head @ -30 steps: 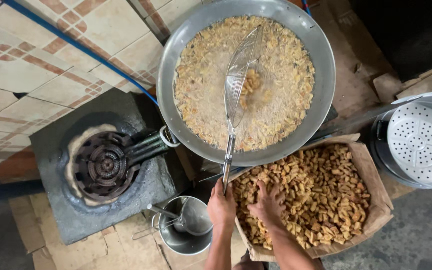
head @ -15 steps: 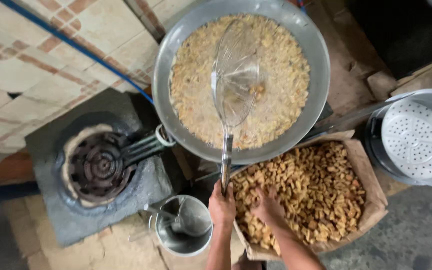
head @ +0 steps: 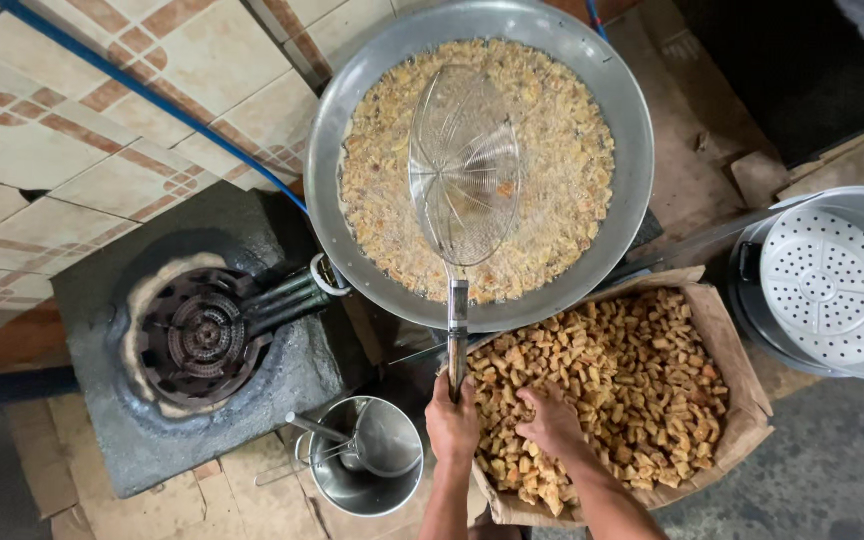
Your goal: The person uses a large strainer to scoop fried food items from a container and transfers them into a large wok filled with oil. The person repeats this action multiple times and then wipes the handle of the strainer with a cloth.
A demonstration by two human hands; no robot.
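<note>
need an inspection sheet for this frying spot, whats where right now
surface: tiled floor with flattened cardboard under the gear
job's things: wire skimmer over the wide pan full of frying pieces; paper-lined box of fried pieces
clutter: small metal pot with a ladle; perforated steamer tray
hands: left hand grips the skimmer handle; right hand rests in the fried pieces
cables: blue hose across the tiles
surroundings: unlit gas burner on a dark block
</note>
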